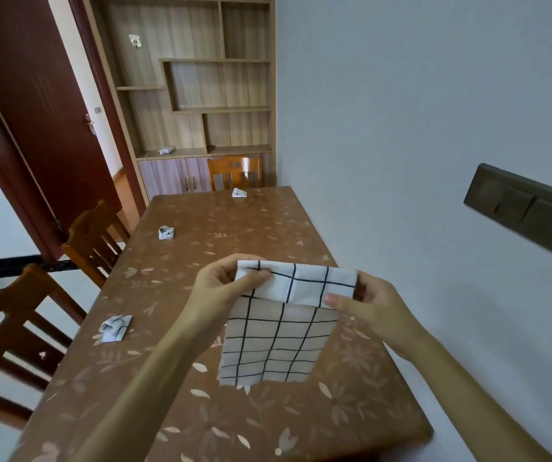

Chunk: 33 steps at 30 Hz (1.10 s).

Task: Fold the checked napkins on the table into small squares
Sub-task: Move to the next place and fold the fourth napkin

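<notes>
Both hands, left (224,285) and right (368,305), pinch the top corners of a soft white black-checked napkin (278,341), its folded-over top edge level, length hanging toward the table (201,411).

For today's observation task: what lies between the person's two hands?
In the head view, the top fold of the checked napkin stretches between the left hand and the right hand, each pinching one end.

Both hands (228,281) (368,305) hold a checked napkin (278,328) above the table (201,411)
</notes>
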### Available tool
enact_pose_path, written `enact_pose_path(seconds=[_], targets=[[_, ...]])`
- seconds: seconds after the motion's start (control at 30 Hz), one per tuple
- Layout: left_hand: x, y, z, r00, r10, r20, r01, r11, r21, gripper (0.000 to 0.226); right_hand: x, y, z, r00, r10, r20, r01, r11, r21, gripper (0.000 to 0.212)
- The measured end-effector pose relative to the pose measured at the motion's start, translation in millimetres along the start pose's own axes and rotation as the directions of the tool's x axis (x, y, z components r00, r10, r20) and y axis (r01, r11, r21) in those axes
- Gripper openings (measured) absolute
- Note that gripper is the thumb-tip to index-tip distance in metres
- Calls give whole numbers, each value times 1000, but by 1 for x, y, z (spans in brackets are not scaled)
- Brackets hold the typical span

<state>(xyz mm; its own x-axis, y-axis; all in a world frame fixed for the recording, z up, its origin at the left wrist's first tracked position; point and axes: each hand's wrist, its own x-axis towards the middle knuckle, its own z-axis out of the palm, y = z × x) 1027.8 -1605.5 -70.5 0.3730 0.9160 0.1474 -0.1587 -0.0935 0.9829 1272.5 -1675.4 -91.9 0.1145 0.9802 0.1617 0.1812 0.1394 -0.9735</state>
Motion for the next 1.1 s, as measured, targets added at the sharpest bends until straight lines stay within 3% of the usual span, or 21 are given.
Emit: enact_pose_path(seconds=[0.13,0.27,0.47,0.53,0.7,0.87,0.93,1.03,1.1], targets=[[-9,-13,-6,998,-33,62,31,999,25,19,-2,5,7,997,59,-51,-53,993,103,25],[-20,-30,-7,992,-78,103,60,984,170,29,-6,9,12,997,46,-57,-39,993,108,28],[-23,-57,-12,995,-82,57,68,974,215,16,-13,27,10,992,90,88,-88,996,-23,27],[-24,-62,-14,995,-79,67,62,971,229,16,-16,33,9,993,40,115,-25,992,-124,30],[-25,-70,-19,959,-251,131,240,967,90,27,-20,45,6,994,10,109,11,982,-187,38],[-19,-72,-14,898,-419,138,435,891,-132,34,-21,51,0,997,-59,54,68,980,-187,47],[-19,-71,-12,901,-407,150,427,892,-150,36,-20,56,-2,995,-77,56,88,971,-224,50],[-19,-74,-11,942,-316,116,320,947,-25,15,-19,57,-4,997,-51,50,60,980,-189,49],[-19,-76,-10,956,-279,92,279,960,17,24,-17,57,-4,1000,8,24,-5,993,-119,46]])
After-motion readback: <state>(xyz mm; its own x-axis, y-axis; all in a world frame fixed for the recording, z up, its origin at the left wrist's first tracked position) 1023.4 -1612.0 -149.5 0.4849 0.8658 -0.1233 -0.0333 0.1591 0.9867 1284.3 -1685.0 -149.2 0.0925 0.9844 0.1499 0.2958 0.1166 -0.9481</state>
